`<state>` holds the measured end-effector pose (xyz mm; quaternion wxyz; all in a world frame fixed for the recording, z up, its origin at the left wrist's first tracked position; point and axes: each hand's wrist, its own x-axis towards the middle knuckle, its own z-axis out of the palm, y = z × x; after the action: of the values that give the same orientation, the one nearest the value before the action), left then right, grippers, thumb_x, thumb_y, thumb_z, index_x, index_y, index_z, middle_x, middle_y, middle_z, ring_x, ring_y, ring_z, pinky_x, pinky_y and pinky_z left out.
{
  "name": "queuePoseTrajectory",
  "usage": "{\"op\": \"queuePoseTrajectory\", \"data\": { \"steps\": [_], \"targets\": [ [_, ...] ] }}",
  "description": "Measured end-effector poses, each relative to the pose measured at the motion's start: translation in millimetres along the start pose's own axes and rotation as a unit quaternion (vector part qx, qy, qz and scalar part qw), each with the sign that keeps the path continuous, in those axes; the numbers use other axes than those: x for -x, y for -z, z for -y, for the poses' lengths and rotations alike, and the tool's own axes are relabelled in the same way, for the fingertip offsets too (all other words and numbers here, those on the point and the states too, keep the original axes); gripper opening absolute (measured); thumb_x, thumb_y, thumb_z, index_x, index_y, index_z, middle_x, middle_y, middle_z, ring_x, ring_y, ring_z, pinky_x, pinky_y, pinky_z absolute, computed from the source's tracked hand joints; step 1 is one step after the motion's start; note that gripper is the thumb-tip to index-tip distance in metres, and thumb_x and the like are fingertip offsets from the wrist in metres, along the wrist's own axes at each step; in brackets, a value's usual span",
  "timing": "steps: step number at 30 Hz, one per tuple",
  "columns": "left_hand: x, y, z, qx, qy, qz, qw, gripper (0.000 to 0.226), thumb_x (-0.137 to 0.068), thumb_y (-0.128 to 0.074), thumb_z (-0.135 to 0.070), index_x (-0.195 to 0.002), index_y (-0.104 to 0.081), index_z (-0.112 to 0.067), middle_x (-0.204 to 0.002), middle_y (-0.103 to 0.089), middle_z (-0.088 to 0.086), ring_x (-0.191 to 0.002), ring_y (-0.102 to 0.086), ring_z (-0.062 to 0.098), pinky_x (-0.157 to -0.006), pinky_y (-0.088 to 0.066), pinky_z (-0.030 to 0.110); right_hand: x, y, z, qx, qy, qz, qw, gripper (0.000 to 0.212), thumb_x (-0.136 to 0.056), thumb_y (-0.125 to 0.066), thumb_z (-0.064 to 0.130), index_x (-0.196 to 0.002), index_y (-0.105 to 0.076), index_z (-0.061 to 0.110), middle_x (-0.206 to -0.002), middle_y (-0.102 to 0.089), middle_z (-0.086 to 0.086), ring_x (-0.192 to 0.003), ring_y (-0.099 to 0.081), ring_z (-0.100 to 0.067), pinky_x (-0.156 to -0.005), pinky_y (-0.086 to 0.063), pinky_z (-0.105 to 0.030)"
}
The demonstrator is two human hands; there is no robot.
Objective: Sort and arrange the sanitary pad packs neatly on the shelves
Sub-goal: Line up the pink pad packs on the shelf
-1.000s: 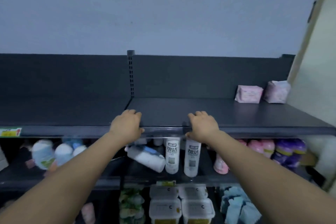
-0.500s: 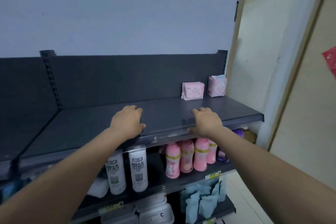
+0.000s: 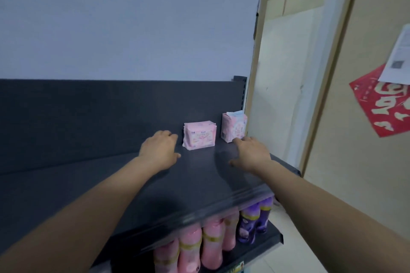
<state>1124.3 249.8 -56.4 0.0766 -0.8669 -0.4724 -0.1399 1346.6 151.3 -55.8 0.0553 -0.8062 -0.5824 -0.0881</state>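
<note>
Pale blue-grey wall (image 3: pixel 133 17) fills the upper half of the head view, above a dark grey back panel (image 3: pixel 77 117) and the dark shelf (image 3: pixel 177 188) that runs out from it towards the camera. Two sanitary pad packs stand at the rear right of this shelf, against the back panel and apart from each other. The left pack (image 3: pixel 199 136) is pink, upright on its long edge and faces forward. The right pack (image 3: pixel 234 127) is pink with a pale blue top, stands taller, is turned a little to the left and sits just beside the slotted post (image 3: pixel 240 88) at the shelf's end. Both bare arms stretch over the shelf. The left hand (image 3: pixel 159 150) hangs palm down just left of the left pack, fingers loosely bent and gripping nothing; whether its fingertips touch the pack cannot be told. The right hand (image 3: pixel 250 153) lies palm down in front of the right pack, fingers fairly straight with the thumb spread, holding nothing; its forefinger tip is at the pack's lower front corner, and contact cannot be made out. Under the shelf's blurred front edge, a lower shelf (image 3: pixel 276 237) carries a row of pink bottles (image 3: pixel 199 246) with purple bottles (image 3: pixel 253 221) at their right. To the right stands a beige door frame (image 3: pixel 328 68), and on the wall past it hangs a red paper (image 3: pixel 381 106) with pale characters, partly covered by a white sheet (image 3: pixel 399 57).
</note>
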Motion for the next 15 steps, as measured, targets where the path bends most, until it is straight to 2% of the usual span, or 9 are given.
{"op": "queuePoseTrajectory", "data": {
  "steps": [10, 13, 15],
  "targets": [
    [-88.1, -33.2, -14.0, 0.021, 0.000, 0.017, 1.000, 0.043, -0.088, -0.060, -0.036, -0.126, -0.051, -0.017, -0.126, -0.049, 0.000, -0.123, -0.043, 0.020, -0.085, -0.042, 0.033, -92.0, -20.1, -33.7, -0.018, 0.012, 0.007, 1.000, 0.061, -0.083, -0.065, 0.046, -0.132, -0.044, 0.016, -0.128, -0.050, -0.010, -0.121, -0.044, -0.029, -0.095, -0.045, -0.039],
    [-105.9, -47.7, -18.4, 0.020, 0.009, 0.025, 0.999, 0.039, -0.088, -0.060, -0.033, -0.121, -0.049, -0.015, -0.130, -0.045, 0.000, -0.121, -0.043, 0.021, -0.081, -0.041, 0.033, -120.1, -25.3, -43.7, -0.016, 0.024, -0.004, 1.000, 0.062, -0.084, -0.064, 0.046, -0.133, -0.043, 0.015, -0.130, -0.050, -0.010, -0.121, -0.045, -0.030, -0.093, -0.043, -0.037],
    [-116.5, -54.4, -22.8, 0.016, 0.015, 0.032, 0.999, 0.042, -0.088, -0.061, -0.033, -0.124, -0.046, -0.017, -0.139, -0.039, 0.000, -0.125, -0.040, 0.022, -0.086, -0.043, 0.035, -140.0, -27.0, -50.4, -0.024, 0.030, -0.010, 0.999, 0.059, -0.085, -0.061, 0.043, -0.133, -0.042, 0.015, -0.131, -0.049, -0.010, -0.122, -0.044, -0.029, -0.092, -0.042, -0.036]
  ]
}}
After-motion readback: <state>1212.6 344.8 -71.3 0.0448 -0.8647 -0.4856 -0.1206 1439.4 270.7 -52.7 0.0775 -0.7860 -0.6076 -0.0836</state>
